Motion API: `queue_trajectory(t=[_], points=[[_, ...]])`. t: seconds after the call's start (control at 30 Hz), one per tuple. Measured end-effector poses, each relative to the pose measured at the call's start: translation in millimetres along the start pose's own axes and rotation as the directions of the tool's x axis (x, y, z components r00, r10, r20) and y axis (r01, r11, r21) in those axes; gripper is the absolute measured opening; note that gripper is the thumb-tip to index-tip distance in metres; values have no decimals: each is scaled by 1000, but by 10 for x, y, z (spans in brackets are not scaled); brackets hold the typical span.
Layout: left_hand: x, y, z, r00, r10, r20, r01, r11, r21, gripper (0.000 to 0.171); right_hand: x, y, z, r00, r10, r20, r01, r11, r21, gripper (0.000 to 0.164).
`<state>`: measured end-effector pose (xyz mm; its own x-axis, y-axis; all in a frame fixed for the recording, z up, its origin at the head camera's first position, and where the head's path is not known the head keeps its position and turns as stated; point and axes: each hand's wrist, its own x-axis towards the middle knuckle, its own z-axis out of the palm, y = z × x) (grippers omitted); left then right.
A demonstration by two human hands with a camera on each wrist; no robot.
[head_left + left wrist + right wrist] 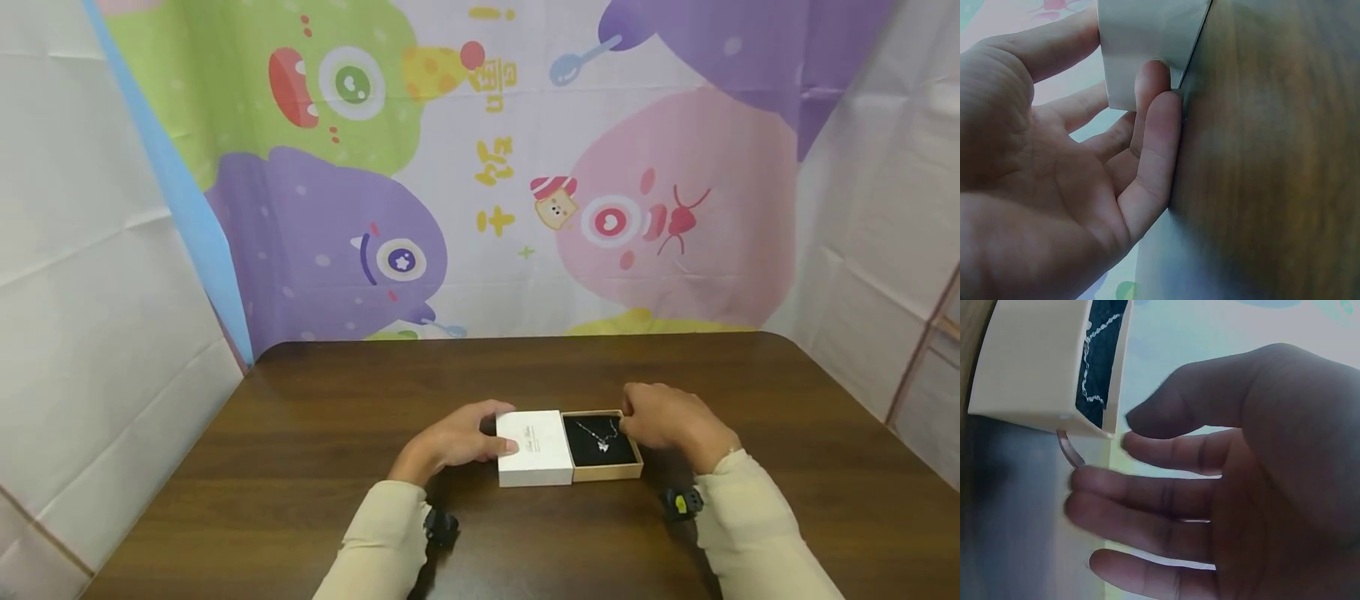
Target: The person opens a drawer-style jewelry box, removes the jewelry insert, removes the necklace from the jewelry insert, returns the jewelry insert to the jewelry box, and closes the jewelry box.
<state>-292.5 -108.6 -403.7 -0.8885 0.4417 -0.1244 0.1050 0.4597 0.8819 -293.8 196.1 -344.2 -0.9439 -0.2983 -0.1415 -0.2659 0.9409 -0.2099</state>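
Observation:
A white box cover (534, 467) with small lettering lies on the table, and a tan drawer (609, 472) is slid out of its right side. On the drawer's black lining rests a silver necklace (602, 446) with a small pendant. My left hand (461, 435) grips the cover's left end, thumb on top and fingers around the far side. At the drawer's right end is my right hand (667, 419), fingers fairly straight and thumb tip close to the corner. A short ribbon tab (1069, 450) sticks out of that end, near the fingertips in the right wrist view.
The brown wooden table (337, 417) reaches back to a cloth backdrop (487, 283) printed with cartoon monsters. White cloth (105, 250) hangs at both sides. A black wrist camera (441, 527) is strapped to the left wrist, another (681, 503) to the right.

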Motion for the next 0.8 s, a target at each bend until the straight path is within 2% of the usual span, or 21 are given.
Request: queue_trajectory(t=[0.4,0.8], points=[[26,4,20,1000,4,30,-3,999,-43,60,-18,-8,68,1000,8,-1,-8,1000,16,11],[-11,-4,-22,1000,11,15,-10,999,-52,61,12,-113,72,1000,-13,5,13,1000,-27,8]])
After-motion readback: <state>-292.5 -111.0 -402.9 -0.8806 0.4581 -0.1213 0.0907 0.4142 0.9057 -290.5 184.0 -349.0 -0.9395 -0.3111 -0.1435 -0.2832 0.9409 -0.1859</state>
